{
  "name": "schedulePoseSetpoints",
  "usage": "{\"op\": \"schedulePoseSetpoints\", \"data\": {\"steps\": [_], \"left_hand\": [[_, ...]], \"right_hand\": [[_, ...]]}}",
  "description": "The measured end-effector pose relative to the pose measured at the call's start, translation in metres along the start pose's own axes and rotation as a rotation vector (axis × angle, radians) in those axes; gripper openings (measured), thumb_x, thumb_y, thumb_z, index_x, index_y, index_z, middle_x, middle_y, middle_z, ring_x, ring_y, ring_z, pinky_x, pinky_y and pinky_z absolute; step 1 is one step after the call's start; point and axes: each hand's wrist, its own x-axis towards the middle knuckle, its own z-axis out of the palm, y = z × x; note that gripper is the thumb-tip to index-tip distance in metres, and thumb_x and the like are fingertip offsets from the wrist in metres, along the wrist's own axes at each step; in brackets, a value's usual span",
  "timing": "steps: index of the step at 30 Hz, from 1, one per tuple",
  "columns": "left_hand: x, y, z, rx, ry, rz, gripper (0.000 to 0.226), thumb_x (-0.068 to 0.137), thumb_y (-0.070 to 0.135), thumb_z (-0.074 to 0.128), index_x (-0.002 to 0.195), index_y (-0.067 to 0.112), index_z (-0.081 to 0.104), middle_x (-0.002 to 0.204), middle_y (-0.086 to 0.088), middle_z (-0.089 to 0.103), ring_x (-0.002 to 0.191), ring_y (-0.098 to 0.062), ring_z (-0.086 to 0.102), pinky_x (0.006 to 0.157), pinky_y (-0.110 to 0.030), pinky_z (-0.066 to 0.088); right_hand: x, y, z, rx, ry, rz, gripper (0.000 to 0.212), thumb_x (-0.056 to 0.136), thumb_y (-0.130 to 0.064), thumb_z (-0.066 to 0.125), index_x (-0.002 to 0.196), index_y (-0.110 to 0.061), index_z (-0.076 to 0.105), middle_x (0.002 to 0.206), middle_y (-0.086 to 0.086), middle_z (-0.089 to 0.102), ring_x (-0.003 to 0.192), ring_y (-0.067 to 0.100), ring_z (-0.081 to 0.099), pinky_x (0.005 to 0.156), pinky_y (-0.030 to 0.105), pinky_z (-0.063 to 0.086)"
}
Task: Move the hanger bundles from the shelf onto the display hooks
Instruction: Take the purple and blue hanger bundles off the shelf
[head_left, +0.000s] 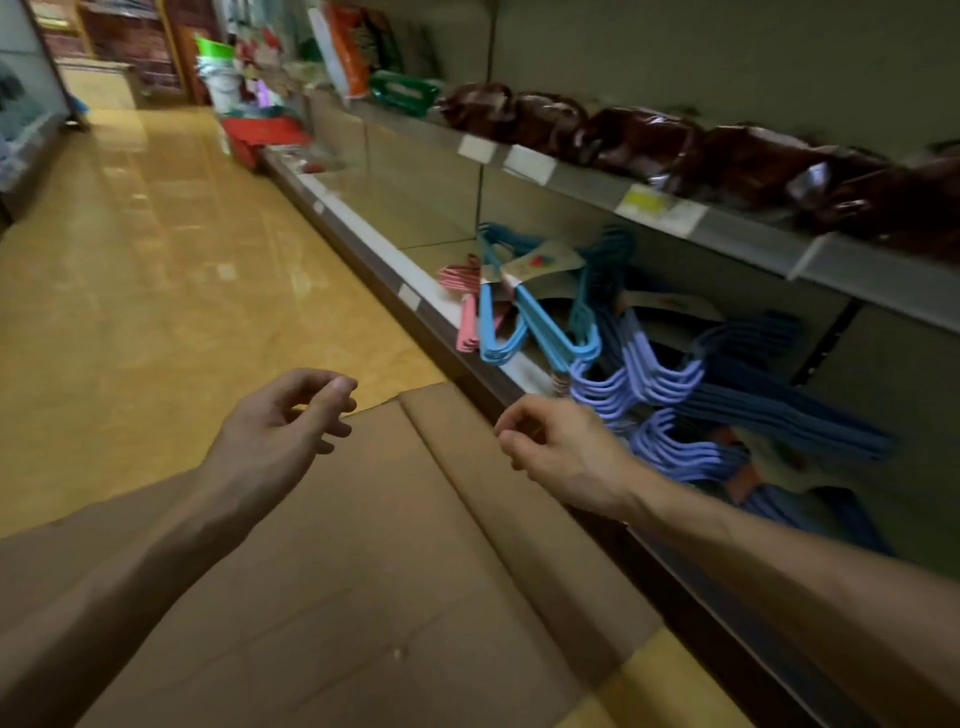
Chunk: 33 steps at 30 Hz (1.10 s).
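A glossy yellow-tan floor ran down the aisle and caught pale streaks of reflected light. Flattened brown cardboard lay on it beside the dark base of the shelving. An upper grey metal shelf carried price labels and dark red-brown packaged goods. At the far end stood a red basket and blurred, colourful merchandise.

1. One view only, head-worn, wide-angle, tilted, looking forward and down along a shop aisle.
2. Near: both forearms enter from the bottom edge, over flattened cardboard.
3. Right side: shelf runs diagonally away; floor fills the left.
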Motion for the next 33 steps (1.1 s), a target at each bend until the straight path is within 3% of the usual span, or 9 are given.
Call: {"op": "schedulePoseSetpoints", "data": {"steps": [4, 7, 11, 15, 17, 20, 24, 30, 33], "left_hand": [[0.015, 0.031, 0.033, -0.035, -0.079, 0.065, 0.025, 0.098, 0.041, 0.053, 0.109, 0.024, 0.069, 0.1, 0.004, 0.071, 0.082, -0.006, 0.07, 0.076, -0.029, 0.055], [0.027, 0.054, 0.056, -0.049, -0.118, 0.111, 0.027, 0.098, 0.042, 0.052, 0.113, 0.024, 0.067, 0.102, 0.004, 0.07, 0.086, -0.009, 0.07, 0.078, -0.031, 0.057], [0.033, 0.063, 0.084, -0.148, -0.128, 0.115, 0.021, 0.1, 0.037, 0.052, 0.111, 0.026, 0.067, 0.102, 0.003, 0.069, 0.09, -0.016, 0.07, 0.081, -0.037, 0.058], [0.029, 0.05, 0.101, -0.258, -0.121, 0.065, 0.026, 0.1, 0.036, 0.054, 0.116, 0.022, 0.068, 0.102, 0.002, 0.071, 0.092, -0.02, 0.071, 0.078, -0.037, 0.057], [0.029, 0.044, 0.105, -0.311, -0.113, 0.036, 0.026, 0.1, 0.034, 0.054, 0.117, 0.02, 0.068, 0.103, 0.0, 0.071, 0.092, -0.022, 0.071, 0.077, -0.036, 0.056], [0.03, 0.04, 0.108, -0.347, -0.124, 0.024, 0.026, 0.101, 0.032, 0.053, 0.119, 0.02, 0.067, 0.104, -0.003, 0.071, 0.091, -0.023, 0.07, 0.075, -0.035, 0.055], [0.036, 0.039, 0.11, -0.35, -0.152, 0.064, 0.023, 0.1, 0.031, 0.053, 0.118, 0.024, 0.066, 0.101, 0.003, 0.071, 0.088, -0.018, 0.071, 0.07, -0.03, 0.055], [0.045, 0.033, 0.118, -0.386, -0.19, 0.08, 0.016, 0.1, 0.028, 0.055, 0.111, 0.026, 0.067, 0.097, 0.002, 0.072, 0.082, -0.018, 0.072, 0.067, -0.029, 0.057], [0.045, 0.026, 0.126, -0.384, -0.224, 0.062, 0.015, 0.1, 0.027, 0.056, 0.109, 0.028, 0.068, 0.094, 0.005, 0.073, 0.079, -0.015, 0.072, 0.065, -0.025, 0.059]], "right_hand": [[0.004, 0.014, -0.047, 0.126, 0.225, 0.067, 0.011, 0.092, -0.029, 0.06, 0.087, -0.023, 0.068, 0.075, -0.003, 0.071, 0.072, 0.016, 0.069, 0.07, 0.041, 0.059], [0.011, 0.024, -0.076, 0.233, 0.405, 0.137, 0.013, 0.092, -0.026, 0.062, 0.083, -0.019, 0.068, 0.068, 0.0, 0.071, 0.058, 0.013, 0.064, 0.054, 0.034, 0.053], [0.012, 0.048, -0.108, 0.339, 0.564, 0.31, 0.02, 0.096, -0.027, 0.061, 0.088, -0.009, 0.067, 0.068, 0.004, 0.067, 0.053, 0.015, 0.061, 0.054, 0.033, 0.054], [0.019, 0.084, -0.129, 0.295, 0.566, 0.532, 0.033, 0.094, -0.032, 0.063, 0.082, -0.001, 0.068, 0.085, 0.021, 0.072, 0.083, 0.036, 0.071, 0.082, 0.054, 0.059], [0.03, 0.1, -0.137, 0.296, 0.541, 0.604, 0.034, 0.086, -0.036, 0.065, 0.076, -0.004, 0.075, 0.089, 0.021, 0.073, 0.089, 0.038, 0.07, 0.088, 0.054, 0.057], [0.047, 0.108, -0.14, 0.444, 0.499, 0.664, 0.032, 0.092, -0.025, 0.061, 0.068, -0.005, 0.066, 0.08, 0.019, 0.069, 0.08, 0.034, 0.068, 0.08, 0.044, 0.057], [0.064, 0.102, -0.134, 0.547, 0.459, 0.723, 0.036, 0.104, -0.012, 0.047, 0.068, -0.009, 0.048, 0.061, 0.012, 0.04, 0.053, 0.023, 0.04, 0.057, 0.033, 0.036], [0.084, 0.115, -0.131, 0.551, 0.459, 0.826, 0.021, 0.102, -0.005, 0.044, 0.082, -0.008, 0.051, 0.072, 0.007, 0.037, 0.06, 0.021, 0.037, 0.073, 0.035, 0.038], [0.092, 0.116, -0.13, 0.655, 0.507, 0.852, 0.007, 0.103, -0.006, 0.045, 0.104, -0.004, 0.052, 0.077, 0.007, 0.04, 0.063, 0.021, 0.042, 0.069, 0.033, 0.047]]}}
